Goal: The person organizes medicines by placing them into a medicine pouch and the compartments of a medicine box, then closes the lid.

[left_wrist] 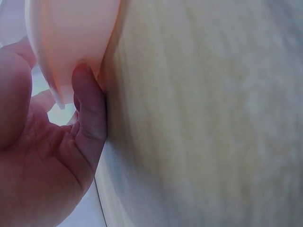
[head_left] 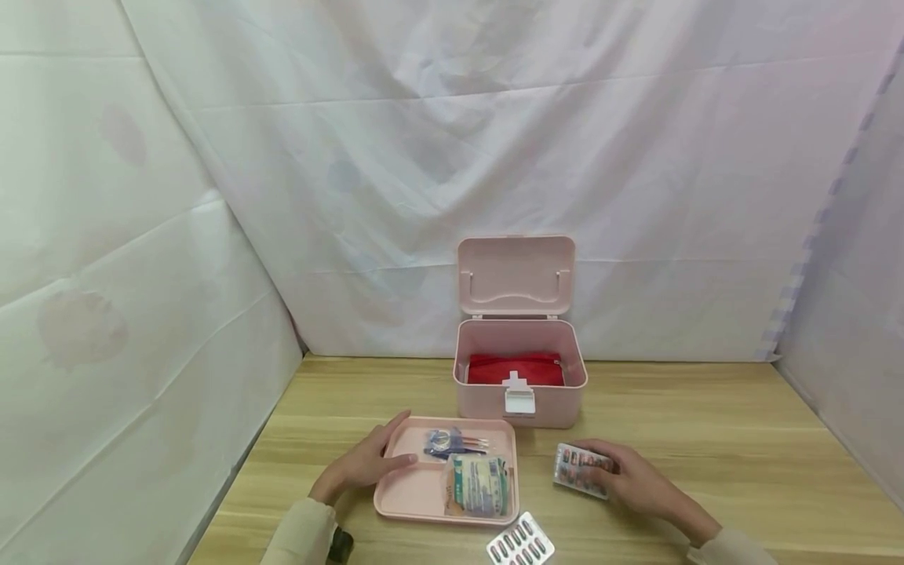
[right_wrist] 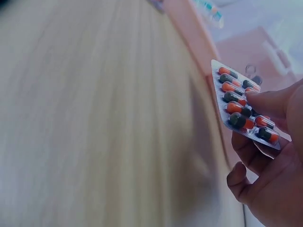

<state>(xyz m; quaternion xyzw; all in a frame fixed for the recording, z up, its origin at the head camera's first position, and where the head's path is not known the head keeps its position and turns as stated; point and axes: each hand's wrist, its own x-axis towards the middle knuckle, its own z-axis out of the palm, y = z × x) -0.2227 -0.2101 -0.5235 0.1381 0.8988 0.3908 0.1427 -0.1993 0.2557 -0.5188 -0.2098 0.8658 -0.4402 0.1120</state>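
Observation:
My left hand (head_left: 370, 459) grips the left edge of a pink tray (head_left: 417, 494), thumb over the rim. In the left wrist view, the fingers curl against the outside of the tray (left_wrist: 71, 38). A blister pack (head_left: 574, 469) of orange-and-dark capsules is pinched in my right hand (head_left: 636, 482), just right of the tray. The right wrist view shows this blister pack (right_wrist: 236, 101) tilted above the table, the thumb on its capsule side. Another capsule blister pack (head_left: 521, 543) lies on the table at the tray's front right corner.
Behind the tray stands a pink box (head_left: 483, 402) with its lid (head_left: 517, 275) raised and a red pouch (head_left: 519, 369) inside. The tray holds a clear packet with green print (head_left: 480, 486) and small bagged items (head_left: 455, 443). White cloth (head_left: 395, 180) hangs around the wooden table (head_left: 692, 439).

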